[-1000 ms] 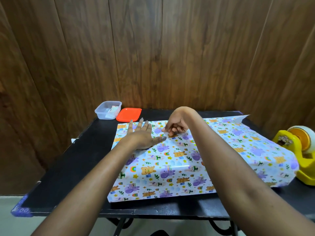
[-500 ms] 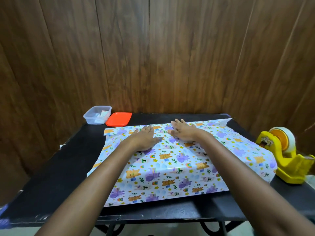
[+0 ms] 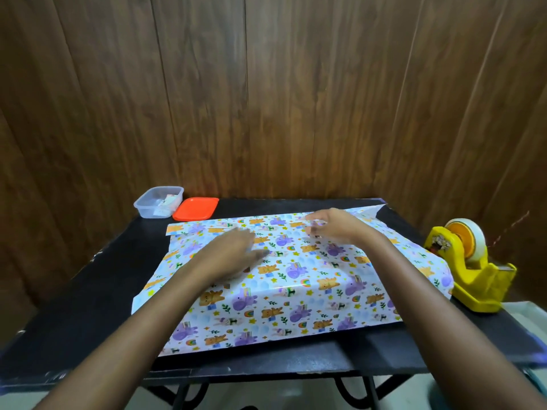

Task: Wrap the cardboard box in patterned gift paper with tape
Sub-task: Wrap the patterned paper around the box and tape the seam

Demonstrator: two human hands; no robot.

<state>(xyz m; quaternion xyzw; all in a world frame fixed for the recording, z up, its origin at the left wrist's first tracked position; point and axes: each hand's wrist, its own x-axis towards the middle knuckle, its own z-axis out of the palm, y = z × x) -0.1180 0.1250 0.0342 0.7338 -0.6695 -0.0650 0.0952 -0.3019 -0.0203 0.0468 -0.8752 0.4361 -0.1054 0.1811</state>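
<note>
The patterned gift paper (image 3: 296, 291), printed with bears and purple animals, lies draped over the cardboard box, which is hidden beneath it on the black table (image 3: 88, 306). My left hand (image 3: 233, 253) rests flat on the paper left of the middle, fingers straight and blurred by motion. My right hand (image 3: 331, 229) lies on the paper near its far edge, fingers pointing left and touching the sheet. A loose paper corner (image 3: 373, 208) sticks up at the far right.
A yellow tape dispenser (image 3: 470, 270) with a roll of tape stands at the table's right edge. A clear plastic tub (image 3: 158, 201) and its orange lid (image 3: 195, 208) sit at the far left corner. A wooden wall closes off the back.
The right hand went from pinching at the paper's middle to lying flat and slid to the right along the far edge. The left hand has shifted slightly toward me on the paper.
</note>
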